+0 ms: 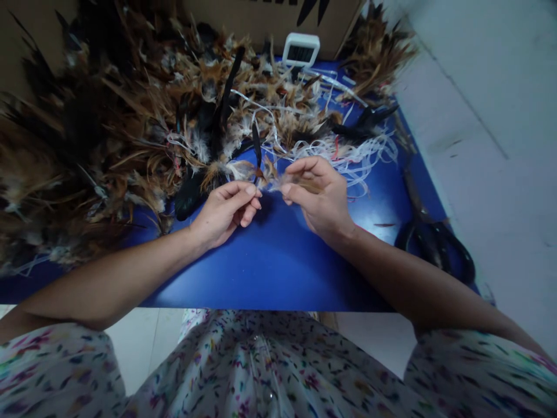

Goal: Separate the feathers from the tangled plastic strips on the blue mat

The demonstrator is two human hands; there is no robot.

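Just above the blue table (261, 255), near its middle, my two hands face each other with a narrow gap between them. My left hand (230, 210) pinches the fluffy base of a small feather between thumb and index finger. Brown and grey feathers (311, 184) are held in my right hand (319, 200), its thumb and fingers closed around them. A few small feathers lie behind the fingertips, partly hidden. The big pile of brown, black and white feathers (143, 116) spreads behind and left of my left hand.
White plastic strips (365, 154) lie tangled behind my right hand. Black-handled scissors (439, 249) rest at the right edge. A small white digital clock (301, 49) stands before a cardboard box (256, 20). Another feather bunch (376, 52) is at the back right.
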